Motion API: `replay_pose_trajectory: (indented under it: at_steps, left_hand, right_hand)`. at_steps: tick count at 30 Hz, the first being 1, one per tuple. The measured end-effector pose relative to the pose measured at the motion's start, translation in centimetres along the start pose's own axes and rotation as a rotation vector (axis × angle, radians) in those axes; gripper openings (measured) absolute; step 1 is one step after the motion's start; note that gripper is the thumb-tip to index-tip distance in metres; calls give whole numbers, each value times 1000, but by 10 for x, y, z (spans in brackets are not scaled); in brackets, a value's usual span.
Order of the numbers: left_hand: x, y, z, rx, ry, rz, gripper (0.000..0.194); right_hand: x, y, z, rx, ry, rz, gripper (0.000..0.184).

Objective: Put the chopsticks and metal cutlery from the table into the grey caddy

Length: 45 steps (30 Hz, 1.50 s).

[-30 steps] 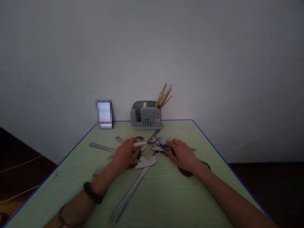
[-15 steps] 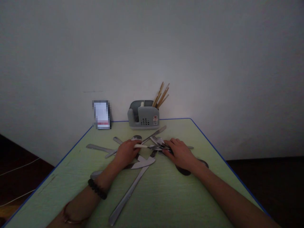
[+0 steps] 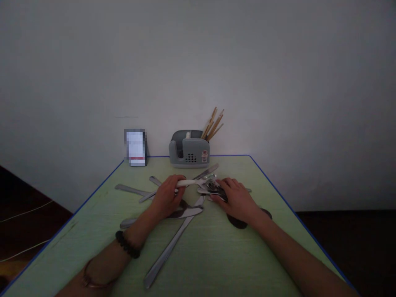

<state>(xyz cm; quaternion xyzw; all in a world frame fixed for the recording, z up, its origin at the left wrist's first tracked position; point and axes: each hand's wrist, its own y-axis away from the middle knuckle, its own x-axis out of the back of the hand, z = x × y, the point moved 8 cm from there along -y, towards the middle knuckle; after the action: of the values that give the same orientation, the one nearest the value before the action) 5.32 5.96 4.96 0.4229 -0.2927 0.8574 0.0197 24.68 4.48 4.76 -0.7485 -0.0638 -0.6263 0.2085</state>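
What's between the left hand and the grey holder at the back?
In the head view, bare green table separates the left hand, gripping a white-handled utensil, from the grey holder.

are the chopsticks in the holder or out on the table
In the holder: the chopsticks stand tilted in the right end of the grey holder, tips sticking up above its rim.

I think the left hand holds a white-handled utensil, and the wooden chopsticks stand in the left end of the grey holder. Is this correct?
Not quite. In the head view the chopsticks stand in the right end of the grey holder, not the left. The rest holds: the left hand grips the white-handled utensil.
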Motion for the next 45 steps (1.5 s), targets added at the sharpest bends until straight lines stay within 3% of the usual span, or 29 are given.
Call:
replay_pose_trajectory:
  at_steps: [4,8,11,14,23,27,30,34,40,45]
  left_hand:
    - [1,2,2,-8,-73,-96,19]
    - [-2,11,7,-55,-51,-298,42]
    - [-7,18,12,-90,-49,-397,54]
    - [-13,19,13,-105,-88,-427,57]
    - [-12,10,-4,-110,-161,-319,59]
    - [-12,12,-2,-146,-152,-280,46]
    - [-11,10,-1,-151,-152,-230,31]
    - [-6,6,0,-164,-124,-144,24]
    - [9,7,13,-294,-76,7,18]
    - [20,10,28,-389,-19,123,16]
  right_hand:
    - [5,4,14,-3,-24,-39,59]
    - [6,9,40,-102,17,-103,66]
    - [-2,12,56,-186,32,-181,73]
    - [-15,13,56,-207,26,-243,71]
    - [-21,8,29,-152,27,-149,66]
    - [-21,8,27,-143,3,-160,66]
    - [-19,7,25,-96,-21,-117,64]
    - [-13,5,21,-41,-75,-38,61]
    - [10,2,7,47,-149,151,53]
    - [17,3,-7,133,-176,230,46]
